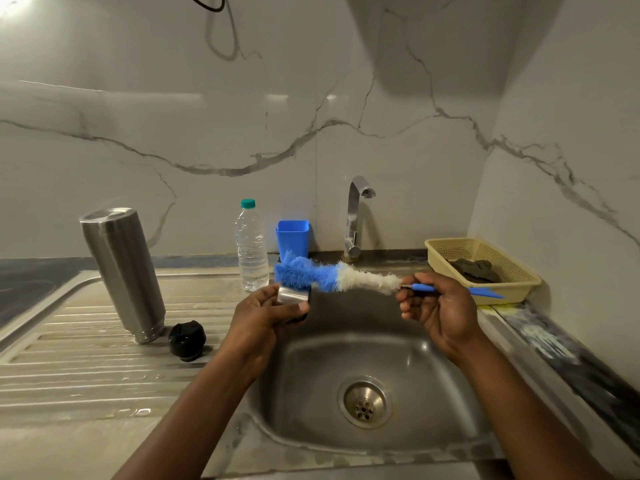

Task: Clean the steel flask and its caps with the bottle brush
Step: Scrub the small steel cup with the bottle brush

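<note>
I'm seeing the left hand (266, 315) gripping a steel cap (292, 295), fingers hiding most of it. The right hand (438, 308) is pinching the bottle brush (332, 276) by its handle, bristles touching the cap. The steel flask (123, 271) is standing inverted on the drainboard (86, 370), black stopper (187, 340) beside it.

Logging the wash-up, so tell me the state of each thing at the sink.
steel flask: uncapped, standing mouth down
black cap: on the drainboard
bottle brush: handle pinched by right hand
steel cap: gripped by left hand, touching brush
tap: no water running
water bottle: capped, upright
</note>
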Tool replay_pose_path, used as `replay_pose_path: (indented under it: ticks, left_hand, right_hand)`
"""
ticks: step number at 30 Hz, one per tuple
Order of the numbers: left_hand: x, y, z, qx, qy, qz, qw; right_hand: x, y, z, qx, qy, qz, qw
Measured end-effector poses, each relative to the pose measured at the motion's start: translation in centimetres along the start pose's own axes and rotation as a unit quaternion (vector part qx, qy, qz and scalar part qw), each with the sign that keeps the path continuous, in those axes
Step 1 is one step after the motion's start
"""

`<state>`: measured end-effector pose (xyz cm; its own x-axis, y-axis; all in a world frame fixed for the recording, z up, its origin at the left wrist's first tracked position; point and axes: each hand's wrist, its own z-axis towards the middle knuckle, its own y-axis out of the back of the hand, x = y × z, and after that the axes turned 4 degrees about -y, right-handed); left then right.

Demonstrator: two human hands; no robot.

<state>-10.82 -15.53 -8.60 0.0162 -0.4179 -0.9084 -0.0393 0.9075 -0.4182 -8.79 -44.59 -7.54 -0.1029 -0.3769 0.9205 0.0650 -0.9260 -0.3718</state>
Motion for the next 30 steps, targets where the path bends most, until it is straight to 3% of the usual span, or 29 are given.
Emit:
replay_pose_path:
  ticks: [7, 11, 20, 30]
  left_hand:
    - [-0.3, 0.1, 0.1, 0.016, -0.013, -0.041, 0.999]
    - [0.1, -0.5, -0.4, 0.053, 0.010, -0.037, 0.998]
    - [0.0, -0.1, 0.1, 0.004, 0.019, -0.009, 1.000]
    - [-0.5, -0.1, 0.1, -0.006, 0.004, -0.071, 0.997]
  right_hand:
    - [1.0, 0.6, -0.1, -0.034, 0.011, 0.026, 0.999]
    - [0.0, -0.4, -0.1, -0.013, -0.002, 0.011, 1.000]
    - [0.3, 0.1, 0.0, -0.015, 0.008, 0.011, 1.000]
    - [0.4, 0.5, 0.0, -0.029, 0.007, 0.018, 0.999]
